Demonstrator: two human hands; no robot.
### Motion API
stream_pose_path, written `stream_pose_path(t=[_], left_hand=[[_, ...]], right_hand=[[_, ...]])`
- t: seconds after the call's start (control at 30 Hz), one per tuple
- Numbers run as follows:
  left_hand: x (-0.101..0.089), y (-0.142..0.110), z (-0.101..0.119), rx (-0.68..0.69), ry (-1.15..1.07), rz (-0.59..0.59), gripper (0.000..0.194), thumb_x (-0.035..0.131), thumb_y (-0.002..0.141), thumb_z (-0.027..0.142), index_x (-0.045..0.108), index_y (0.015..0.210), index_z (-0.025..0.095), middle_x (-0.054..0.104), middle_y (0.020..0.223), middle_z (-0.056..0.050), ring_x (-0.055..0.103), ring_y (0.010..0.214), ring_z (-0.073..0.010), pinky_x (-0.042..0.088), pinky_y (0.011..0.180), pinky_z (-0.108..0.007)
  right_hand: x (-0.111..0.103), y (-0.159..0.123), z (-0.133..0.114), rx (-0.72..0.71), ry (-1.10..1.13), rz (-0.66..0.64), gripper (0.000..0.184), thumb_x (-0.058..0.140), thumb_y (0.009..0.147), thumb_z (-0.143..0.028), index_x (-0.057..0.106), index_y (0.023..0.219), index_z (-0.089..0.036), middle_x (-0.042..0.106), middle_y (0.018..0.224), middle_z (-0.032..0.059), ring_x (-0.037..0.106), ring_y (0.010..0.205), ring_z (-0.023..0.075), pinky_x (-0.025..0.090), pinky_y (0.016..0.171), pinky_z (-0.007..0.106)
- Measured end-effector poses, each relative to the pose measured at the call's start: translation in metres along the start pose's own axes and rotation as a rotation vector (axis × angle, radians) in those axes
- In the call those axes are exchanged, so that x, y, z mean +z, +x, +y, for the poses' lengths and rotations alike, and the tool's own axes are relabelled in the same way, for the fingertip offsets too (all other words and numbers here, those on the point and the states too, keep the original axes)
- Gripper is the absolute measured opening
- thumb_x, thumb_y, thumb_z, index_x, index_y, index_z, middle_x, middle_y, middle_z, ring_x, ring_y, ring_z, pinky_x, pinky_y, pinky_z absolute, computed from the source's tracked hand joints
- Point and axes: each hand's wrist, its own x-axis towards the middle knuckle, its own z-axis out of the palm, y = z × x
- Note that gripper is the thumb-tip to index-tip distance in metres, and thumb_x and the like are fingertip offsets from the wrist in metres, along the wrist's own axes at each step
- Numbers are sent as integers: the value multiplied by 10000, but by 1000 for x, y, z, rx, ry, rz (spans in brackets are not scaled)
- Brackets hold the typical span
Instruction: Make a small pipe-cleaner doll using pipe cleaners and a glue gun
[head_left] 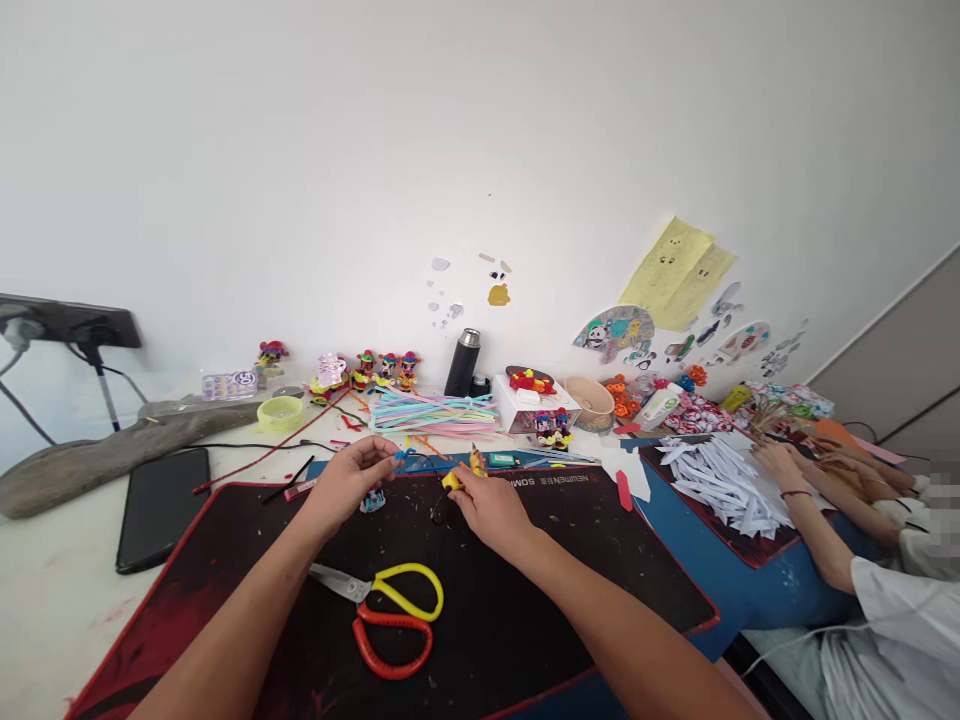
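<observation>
My left hand [351,488] is closed, thumb and fingertips pinching a small blue fuzzy piece [403,459] that looks like pipe cleaner. A thin dark strand trails from it. Opposite, my right hand [491,510] pinches a small yellow piece [451,481], with a black loop [441,512] hanging beside it. Both hands hover over the far part of a black desk mat [525,600]. Just under my left fingers lies a small light-blue item [372,501], too small to make out. Scissors [375,590] with one yellow and one red handle rest on the mat nearer to me.
Behind my hands lie pastel pipe cleaners [431,412], several small dolls [386,370], a black thermos [463,362] and a white box [536,400]. A phone [163,510] and driftwood [112,450] sit left. At right, another person's hands [784,465] are by paper strips [724,485].
</observation>
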Motion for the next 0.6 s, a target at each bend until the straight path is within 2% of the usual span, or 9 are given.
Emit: stream_pose_path(t=[0.17,0.33,0.47,0.53,0.6], left_hand=[[0,-3,3,-26,-74,-37,431,972,632,458,710,866,206,704,695,17,624,669,-167,435,599,-243],[8,-11,3,-90,-165,-142,407,982,656,446,731,865,202,739,709,-9,648,658,-156,485,598,-232],[14,-18,1,-219,-337,-254,382,1024,639,350,757,859,189,780,836,-28,756,799,-188,613,744,-276],[16,-19,1,-287,-449,-287,378,1041,627,288,761,861,188,775,838,-5,764,800,-168,640,800,-286],[16,-20,0,-315,-500,-294,386,1047,624,265,757,867,187,774,824,5,759,765,-148,648,781,-271]], right_hand=[[-14,-17,2,-36,-14,29,288,566,1089,-301,660,1354,-238,833,1107,81,790,991,279,477,762,298],[-28,-23,-11,-159,-39,87,326,577,1082,-275,640,1399,-225,832,1144,81,799,998,274,514,761,292],[-27,-20,-25,-219,-54,91,364,558,1097,-290,614,1452,-229,830,1167,79,799,1015,261,539,772,283],[-24,-18,-31,-246,-65,76,395,549,1103,-298,596,1488,-227,828,1178,87,800,1010,263,548,775,289],[-20,-15,-34,-266,-64,61,420,547,1102,-295,584,1513,-219,823,1199,96,799,1019,270,556,785,300]])
